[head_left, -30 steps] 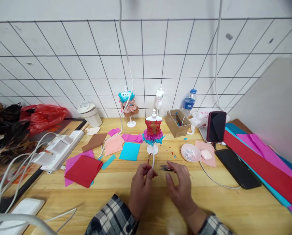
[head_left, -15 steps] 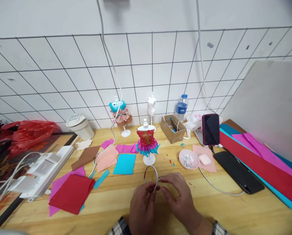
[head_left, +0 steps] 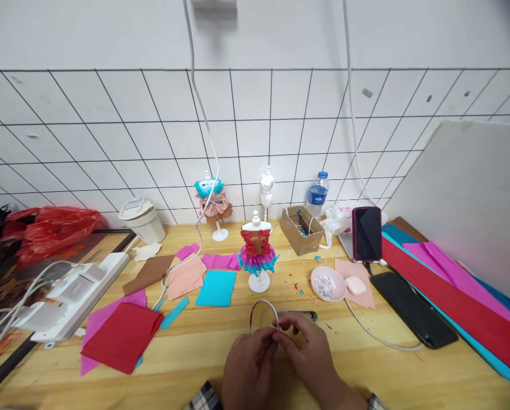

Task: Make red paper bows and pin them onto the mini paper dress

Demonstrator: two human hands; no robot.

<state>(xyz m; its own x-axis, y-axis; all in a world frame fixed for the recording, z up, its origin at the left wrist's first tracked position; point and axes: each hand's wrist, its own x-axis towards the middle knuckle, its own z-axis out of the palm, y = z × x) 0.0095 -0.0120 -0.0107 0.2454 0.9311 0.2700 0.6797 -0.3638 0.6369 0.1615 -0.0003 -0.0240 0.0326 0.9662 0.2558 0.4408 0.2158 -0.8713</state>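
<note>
A thin white ring, with some red on its left side, (head_left: pixel 264 302) stands up between my hands at the front middle of the table. My left hand (head_left: pixel 250 361) is closed on the lower part of the ring. The thumb and forefinger of my right hand (head_left: pixel 308 353) pinch at the ring's right side, close to my left fingertips; anything small between them is hidden. Just behind the right fingers lies a dark, slim tool (head_left: pixel 311 315), partly covered. Beyond the ring is a small dress form (head_left: pixel 257 250) in a red, brown, magenta and blue paper dress.
Two more dress forms stand behind, one dressed (head_left: pixel 213 199), one bare (head_left: pixel 267 191). Paper sheets (head_left: pixel 122 337) and a power strip (head_left: pixel 82 299) lie left. To the right are a pink bowl (head_left: pixel 328 283), a cardboard box (head_left: pixel 301 230), a phone (head_left: pixel 366 233) and a black power bank (head_left: pixel 414 307).
My right thumb and forefinger have closed in on the ring, where they were apart before. The dark tool behind my right hand has come into sight. The camera view has shifted slightly.
</note>
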